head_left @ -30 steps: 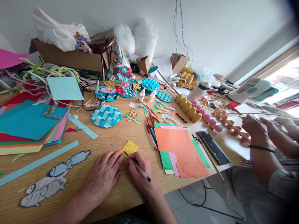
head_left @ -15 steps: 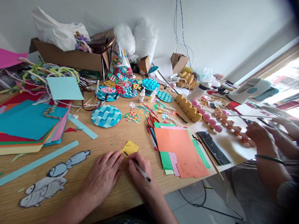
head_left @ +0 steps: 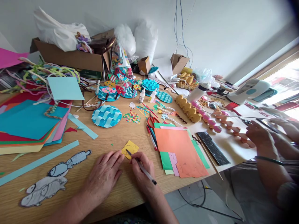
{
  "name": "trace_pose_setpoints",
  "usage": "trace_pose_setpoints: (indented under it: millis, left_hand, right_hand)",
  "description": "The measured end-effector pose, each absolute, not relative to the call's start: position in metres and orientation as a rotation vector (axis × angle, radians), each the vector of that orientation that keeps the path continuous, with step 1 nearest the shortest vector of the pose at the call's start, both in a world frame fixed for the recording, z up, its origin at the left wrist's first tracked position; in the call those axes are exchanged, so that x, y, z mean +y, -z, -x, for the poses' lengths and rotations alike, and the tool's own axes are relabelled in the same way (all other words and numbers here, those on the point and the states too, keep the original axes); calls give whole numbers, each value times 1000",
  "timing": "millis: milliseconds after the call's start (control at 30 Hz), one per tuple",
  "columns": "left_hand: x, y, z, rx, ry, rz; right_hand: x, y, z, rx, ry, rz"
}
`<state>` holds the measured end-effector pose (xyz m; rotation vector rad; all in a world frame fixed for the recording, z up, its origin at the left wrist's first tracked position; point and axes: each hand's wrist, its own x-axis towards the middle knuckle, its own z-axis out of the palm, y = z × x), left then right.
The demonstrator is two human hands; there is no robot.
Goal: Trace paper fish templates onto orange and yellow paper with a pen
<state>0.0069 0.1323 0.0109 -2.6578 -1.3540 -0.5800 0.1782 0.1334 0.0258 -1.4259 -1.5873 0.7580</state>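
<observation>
A small yellow piece of paper (head_left: 132, 147) with dark drawn lines lies on the wooden table. My right hand (head_left: 143, 171) grips a pen (head_left: 147, 176), its tip on the yellow paper. My left hand (head_left: 104, 175) lies flat with fingers stretched out, the fingertips at the paper's left edge. To the left of that hand are grey and blue fish cutouts (head_left: 44, 189) with black outlines. A long light blue paper strip (head_left: 42, 161) lies above them.
Coloured paper sheets (head_left: 28, 119) are stacked at left; an orange sheet (head_left: 179, 149) tops others at right. A wavy blue paper disc (head_left: 106, 116), red scissors (head_left: 153, 120) and glue bottles (head_left: 141, 95) stand beyond. At far right, a co-worker's hand (head_left: 260, 137) works near egg-carton strips (head_left: 230, 126).
My right hand and the pen have shifted slightly right, and the pen tip has moved across the yellow paper. My left hand has stayed almost in place.
</observation>
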Motion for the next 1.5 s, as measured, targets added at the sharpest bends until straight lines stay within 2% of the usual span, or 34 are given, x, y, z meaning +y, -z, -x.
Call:
trace_pose_setpoints:
  millis: [167, 367, 700, 1133, 1500]
  left_hand:
    - [133, -12, -6, -1318, 593, 2654]
    - [134, -10, -3, -1338, 620, 2696]
    - [138, -5, 10, -1524, 766, 2827]
    - [144, -12, 18, -1566, 861, 2827]
    - [153, -13, 19, -1867, 1318, 2899]
  right_hand:
    - [138, -41, -195, -1633, -732, 1438]
    - [171, -60, -210, -1942, -636, 1513]
    - [220, -56, -191, -2306, -679, 1453]
    - [223, -53, -186, -2315, -700, 1515]
    - [193, -70, -194, -2146, -741, 1333]
